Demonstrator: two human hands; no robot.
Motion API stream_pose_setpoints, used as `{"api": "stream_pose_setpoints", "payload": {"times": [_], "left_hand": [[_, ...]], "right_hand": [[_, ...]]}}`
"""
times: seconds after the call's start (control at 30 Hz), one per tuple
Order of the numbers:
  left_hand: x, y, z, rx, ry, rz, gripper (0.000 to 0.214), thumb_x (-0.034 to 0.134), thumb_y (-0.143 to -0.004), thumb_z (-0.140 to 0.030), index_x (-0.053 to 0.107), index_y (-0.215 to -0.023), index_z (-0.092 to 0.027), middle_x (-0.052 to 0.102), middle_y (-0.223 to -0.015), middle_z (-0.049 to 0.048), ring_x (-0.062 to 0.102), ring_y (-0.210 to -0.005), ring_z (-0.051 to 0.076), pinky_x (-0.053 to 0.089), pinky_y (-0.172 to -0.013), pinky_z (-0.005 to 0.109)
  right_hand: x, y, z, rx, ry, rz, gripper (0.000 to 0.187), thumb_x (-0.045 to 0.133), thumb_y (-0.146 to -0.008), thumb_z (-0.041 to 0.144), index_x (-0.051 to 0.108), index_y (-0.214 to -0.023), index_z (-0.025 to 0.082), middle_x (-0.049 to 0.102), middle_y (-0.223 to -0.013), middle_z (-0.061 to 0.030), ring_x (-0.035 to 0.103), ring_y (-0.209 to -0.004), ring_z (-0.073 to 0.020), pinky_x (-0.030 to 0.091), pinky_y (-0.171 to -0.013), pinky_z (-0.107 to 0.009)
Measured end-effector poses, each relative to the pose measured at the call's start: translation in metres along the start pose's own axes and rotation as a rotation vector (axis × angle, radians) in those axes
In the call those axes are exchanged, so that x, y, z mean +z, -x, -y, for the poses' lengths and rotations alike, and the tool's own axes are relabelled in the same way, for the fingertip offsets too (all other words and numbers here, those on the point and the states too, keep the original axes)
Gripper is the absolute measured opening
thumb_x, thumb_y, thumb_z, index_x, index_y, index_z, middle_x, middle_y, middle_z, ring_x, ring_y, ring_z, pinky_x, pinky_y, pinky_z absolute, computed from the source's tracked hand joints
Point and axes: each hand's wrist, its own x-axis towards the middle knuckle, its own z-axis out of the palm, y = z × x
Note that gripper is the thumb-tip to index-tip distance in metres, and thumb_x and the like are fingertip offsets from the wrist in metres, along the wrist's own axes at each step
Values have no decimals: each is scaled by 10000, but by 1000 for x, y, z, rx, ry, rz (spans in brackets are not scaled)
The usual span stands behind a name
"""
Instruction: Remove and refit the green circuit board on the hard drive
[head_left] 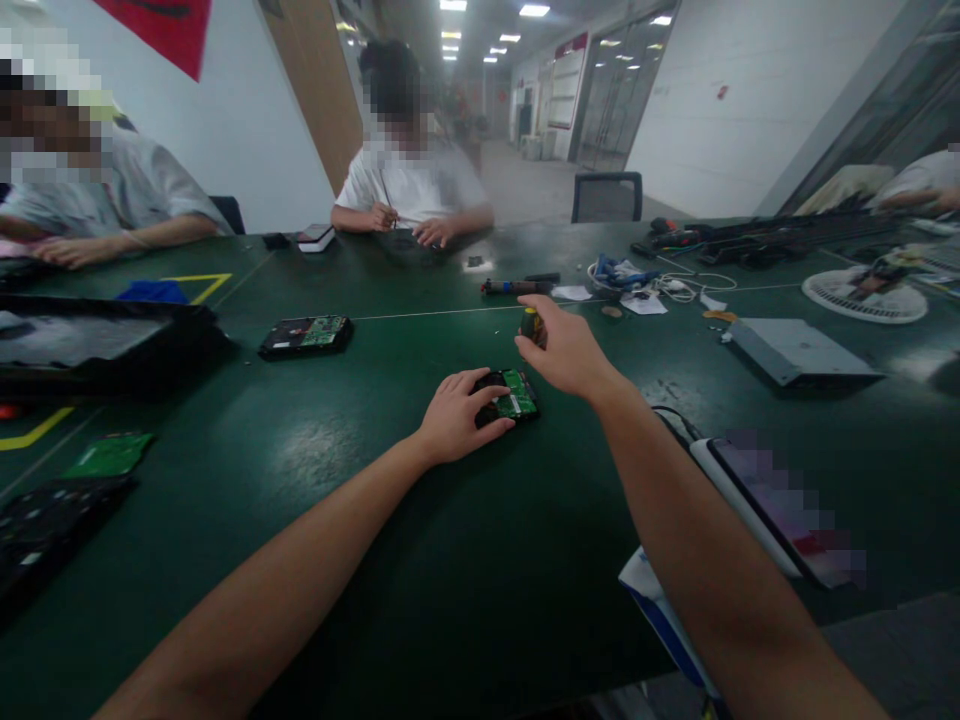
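Observation:
On the green table a hard drive [519, 396] lies with its green circuit board facing up. My left hand [461, 418] rests over its left part, thumb along the near edge and fingers across the top, gripping it. Above and just right of the drive, my right hand [566, 350] is wrapped round a screwdriver [530, 324] with a dark and yellow handle. The handle stands upright; its shaft and tip I cannot make out. Farther left sits a second hard drive [306, 336], its board up too, apart from both hands.
A black tray [112, 355] and a loose green circuit board [112, 454] lie left. To the right are a silver metal box [802, 352], a phone-like device [772, 510], a white fan grille [862, 295] and tangled cables [630, 275]. Two people sit across the table.

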Motion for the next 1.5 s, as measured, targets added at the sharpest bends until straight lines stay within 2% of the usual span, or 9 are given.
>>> {"api": "stream_pose_setpoints", "payload": {"times": [0.4,0.6,0.73,0.9,1.0,1.07,1.13,1.4,1.5], "left_hand": [[-1,1,1,10,1,8,548,657,-940,-609,651,-1390,-297,494,-1568,130,487,-1428,373,407,-1166,594],[-12,15,4,-11,-1,16,613,670,-938,-599,583,-1463,-295,493,-1578,140,482,-1437,378,408,-1170,604],[-27,40,9,-60,2,39,722,685,-920,-619,500,-1531,-280,497,-1574,155,492,-1430,376,420,-1170,596],[-55,86,12,-184,9,79,769,672,-924,-633,427,-1574,-302,466,-1608,126,472,-1455,358,427,-1190,567],[-70,112,13,-255,12,133,797,651,-933,-642,363,-1605,-324,414,-1654,101,435,-1490,362,422,-1200,585],[-78,128,14,-268,7,173,809,646,-937,-638,321,-1621,-356,369,-1689,70,382,-1531,370,363,-1236,624],[-85,142,14,-275,-2,192,834,649,-936,-633,275,-1636,-377,332,-1711,50,331,-1563,371,293,-1266,652],[-98,183,7,-317,-4,225,874,641,-926,-642,214,-1654,-414,269,-1738,7,285,-1587,361,324,-1263,622],[-105,204,22,-377,-52,198,845,541,-967,-648,161,-1672,-379,190,-1760,-3,213,-1613,337,286,-1285,582]], "right_hand": [[-8,-2,2,17,-49,-105,475,602,-905,258,594,-1372,168,744,-1007,-111,680,-829,-260,524,-781,-395],[-16,-1,2,39,-78,-121,475,605,-907,289,597,-1371,188,738,-995,-107,672,-793,-251,524,-750,-397],[-22,0,4,53,-91,-117,475,614,-907,295,605,-1368,183,734,-985,-108,662,-756,-236,522,-728,-390],[-30,0,9,49,-111,-139,459,650,-888,298,628,-1333,190,729,-972,-106,663,-771,-242,522,-713,-388],[-33,0,12,43,-114,-136,463,662,-882,294,634,-1331,188,729,-977,-112,663,-758,-242,523,-709,-397],[-33,1,13,40,-114,-127,459,660,-885,294,635,-1331,188,730,-978,-113,665,-751,-241,526,-715,-406],[-33,1,13,43,-112,-122,451,652,-892,295,636,-1330,190,732,-979,-113,670,-749,-241,530,-716,-408],[-28,-1,14,45,-94,-103,464,662,-887,275,643,-1338,165,747,-1007,-130,678,-725,-238,529,-696,-403],[-25,-1,15,33,-47,-101,459,665,-880,270,656,-1327,164,750,-996,-131,683,-735,-249,524,-717,-415]]}}
